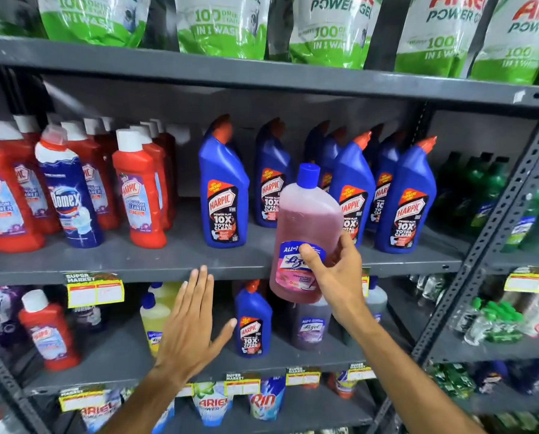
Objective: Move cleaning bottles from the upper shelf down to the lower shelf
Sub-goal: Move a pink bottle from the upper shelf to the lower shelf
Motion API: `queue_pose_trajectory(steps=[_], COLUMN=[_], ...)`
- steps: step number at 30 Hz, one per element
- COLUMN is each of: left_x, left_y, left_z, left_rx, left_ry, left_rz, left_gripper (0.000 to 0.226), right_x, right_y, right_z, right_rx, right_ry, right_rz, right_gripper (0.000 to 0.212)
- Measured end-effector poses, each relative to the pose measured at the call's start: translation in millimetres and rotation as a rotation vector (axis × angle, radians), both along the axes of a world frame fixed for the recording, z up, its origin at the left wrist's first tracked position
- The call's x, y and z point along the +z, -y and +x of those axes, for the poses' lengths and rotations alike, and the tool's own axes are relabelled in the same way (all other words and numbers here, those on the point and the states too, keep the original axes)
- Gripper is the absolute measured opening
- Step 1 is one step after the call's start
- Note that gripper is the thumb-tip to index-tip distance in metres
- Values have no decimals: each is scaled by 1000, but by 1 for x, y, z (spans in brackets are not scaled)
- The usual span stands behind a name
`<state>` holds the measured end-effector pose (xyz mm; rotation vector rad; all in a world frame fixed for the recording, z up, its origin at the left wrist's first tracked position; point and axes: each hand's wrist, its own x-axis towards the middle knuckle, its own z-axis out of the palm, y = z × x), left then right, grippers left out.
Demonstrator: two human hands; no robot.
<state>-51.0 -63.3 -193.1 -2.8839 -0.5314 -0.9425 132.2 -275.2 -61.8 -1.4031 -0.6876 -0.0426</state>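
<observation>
My right hand (334,277) grips a pink Lizol bottle (305,220) with a blue cap, held upright in front of the upper shelf's edge (167,270). Its base hangs just below that edge, over the lower shelf (117,358). My left hand (196,321) is flat and spread with nothing in it, raised in front of the lower shelf beside a blue Harpic bottle (253,321). The upper shelf carries several blue Harpic bottles (223,195), red Harpic bottles (141,195) and a Domex bottle (69,195).
On the lower shelf stand a red Harpic bottle (49,333), a yellow bottle (150,321) and a purple Lizol bottle (312,327). Ariel pouches (224,26) fill the top shelf. A perforated steel upright (487,239) separates green bottles (481,189) on the right.
</observation>
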Motion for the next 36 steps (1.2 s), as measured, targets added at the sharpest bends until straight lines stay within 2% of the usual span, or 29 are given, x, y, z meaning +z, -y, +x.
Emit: queue_pose_trajectory(steps=[7, 13, 17, 23, 29, 36], left_x=[-58, -112, -149, -199, -238, -254], left_y=[3, -4, -15, -34, -52, -72], left_z=[-12, -15, -4, 26, 38, 49], left_rx=[-17, -37, -52, -57, -26, -22], left_ry=[-127, -310, -420, -493, -529, -571], left_rz=[-52, -125, -184, -249, -293, -340], left_gripper=[96, 97, 100, 104, 108, 115], right_x=[-61, -141, -201, -270, -303, -313], right_y=[21, 21, 6, -37, -72, -86], right_z=[-24, -30, -24, -7, 1, 16], right_rx=[-85, -141, -239, -340, -396, -417], right_ry=[-55, -206, -299, -362, -403, -372], right_rz=[-60, -83, -99, -68, 10, 33], right_gripper=[54, 54, 54, 53, 54, 58])
